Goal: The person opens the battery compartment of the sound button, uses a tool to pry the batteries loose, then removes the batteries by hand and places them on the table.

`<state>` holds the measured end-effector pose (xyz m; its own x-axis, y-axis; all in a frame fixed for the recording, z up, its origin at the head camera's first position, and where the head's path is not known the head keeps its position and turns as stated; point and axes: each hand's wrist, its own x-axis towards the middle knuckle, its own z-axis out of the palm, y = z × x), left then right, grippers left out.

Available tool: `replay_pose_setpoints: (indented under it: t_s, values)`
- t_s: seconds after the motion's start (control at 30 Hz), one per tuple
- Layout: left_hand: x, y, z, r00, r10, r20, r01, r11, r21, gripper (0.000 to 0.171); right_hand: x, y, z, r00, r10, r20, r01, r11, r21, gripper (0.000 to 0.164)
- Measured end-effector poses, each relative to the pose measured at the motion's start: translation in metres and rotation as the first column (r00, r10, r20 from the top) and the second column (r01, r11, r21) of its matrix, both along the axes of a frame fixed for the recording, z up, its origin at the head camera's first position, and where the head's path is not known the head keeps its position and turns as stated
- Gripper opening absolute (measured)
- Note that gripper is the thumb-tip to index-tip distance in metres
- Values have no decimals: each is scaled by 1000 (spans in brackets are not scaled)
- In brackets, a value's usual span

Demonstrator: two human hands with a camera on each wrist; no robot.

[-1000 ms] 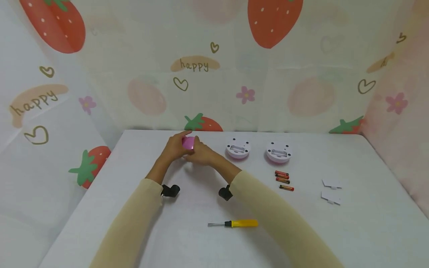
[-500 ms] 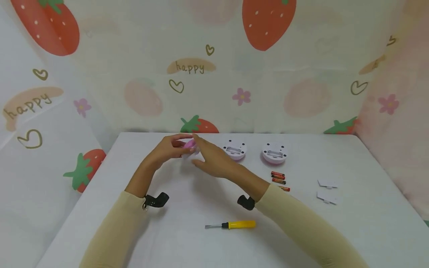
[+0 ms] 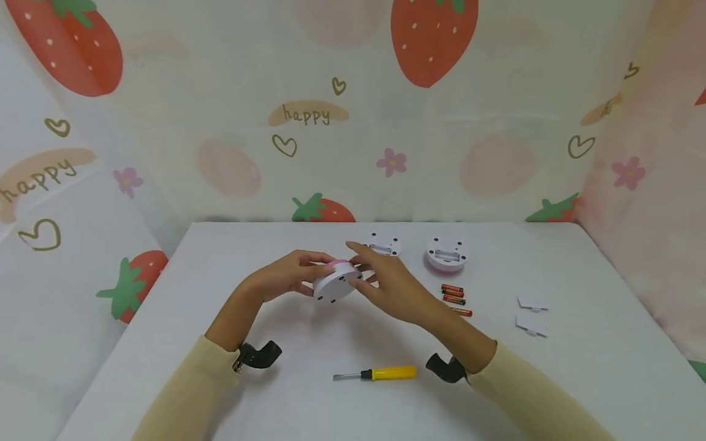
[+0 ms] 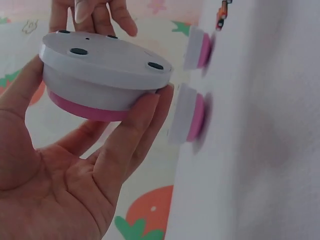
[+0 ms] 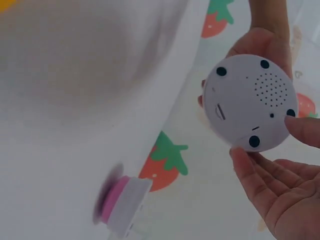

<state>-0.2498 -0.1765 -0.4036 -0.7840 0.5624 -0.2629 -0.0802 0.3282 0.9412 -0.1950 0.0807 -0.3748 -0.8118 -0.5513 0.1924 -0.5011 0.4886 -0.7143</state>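
A round white-and-pink device [image 3: 333, 285] is held up above the table, its white underside tilted toward me. Dark rubber feet, a patch of small holes and a latch notch show on that underside [image 5: 245, 102]. My left hand [image 3: 284, 275] grips it by the rim, thumb and fingers spread around the side [image 4: 70, 165]. At the opposite edge is my right hand [image 3: 397, 288], its fingers round the rim and its thumb over the underside [image 5: 295, 200]. Part of the right fingers is hidden behind the device.
Two similar devices stand upside down with open battery bays, one behind my right hand [image 3: 384, 245], the other farther right [image 3: 447, 254]. Several red batteries [image 3: 453, 294] and two white covers [image 3: 532, 324] lie at right. A yellow-handled screwdriver [image 3: 377, 373] lies in front.
Both hands have brought the device nearer and slightly right. It has been turned, so its white underside now faces me instead of its pink side. The right hand has shifted along its edge.
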Motion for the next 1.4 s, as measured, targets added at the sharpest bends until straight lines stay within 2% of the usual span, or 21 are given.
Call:
replay_pose_setpoints:
  t_s: [0.23,0.43,0.57,0.7,0.87,1.0,1.1,1.23,1.4]
  values:
    - [8,12,-4,999,-48,16,49,998,-31,54,10,9,-9,998,-34,50,34,999,-11,66]
    - [13,27,-4,997,-70,19,71,994,-78,60,12,9,-17,995,-65,69,65,998,0,56]
    - [16,36,-5,998,-60,11,61,995,-84,61,11,11,-24,996,-86,40,86,996,1,46]
    - [20,38,-8,999,-36,12,37,998,-58,57,9,16,-31,992,-113,50,113,994,-1,39]
    - [24,34,-11,1000,-16,-4,16,999,35,45,4,24,-37,973,-161,163,168,985,-28,35]
    - [27,30,-14,1000,-20,-5,21,995,98,41,1,29,-39,948,-166,273,188,980,-58,44]
    - [28,28,-16,999,-39,4,38,992,120,41,0,30,-40,935,-162,316,185,982,-46,46]
    - [29,26,-20,997,-74,0,74,991,111,47,-2,31,-43,921,-155,359,171,985,-13,39]
    - [30,27,-30,988,-133,-72,135,991,18,66,-6,35,-52,904,-112,412,120,993,8,34]
